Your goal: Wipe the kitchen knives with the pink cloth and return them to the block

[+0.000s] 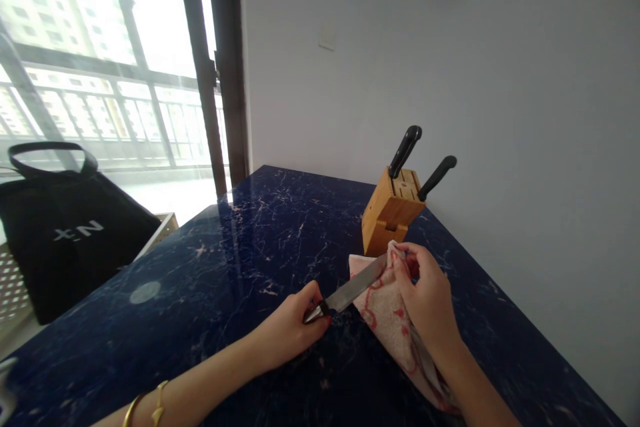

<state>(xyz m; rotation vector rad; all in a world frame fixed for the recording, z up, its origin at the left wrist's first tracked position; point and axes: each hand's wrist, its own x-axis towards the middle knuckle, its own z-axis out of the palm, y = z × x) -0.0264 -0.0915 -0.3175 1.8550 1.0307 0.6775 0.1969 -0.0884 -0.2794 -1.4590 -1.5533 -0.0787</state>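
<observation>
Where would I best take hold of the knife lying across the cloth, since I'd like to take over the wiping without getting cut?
Probably by the handle, from the left. The left hand already wraps that end, so only the bolster shows. The knife points its blade right, up into the cloth pinched round its tip by the right hand.

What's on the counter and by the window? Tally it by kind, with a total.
Knives: 3, one gripped by the left hand, two standing in the block
Knife blocks: 1
Cloths: 1, held in the right hand
Black bags: 1
Total: 6
</observation>
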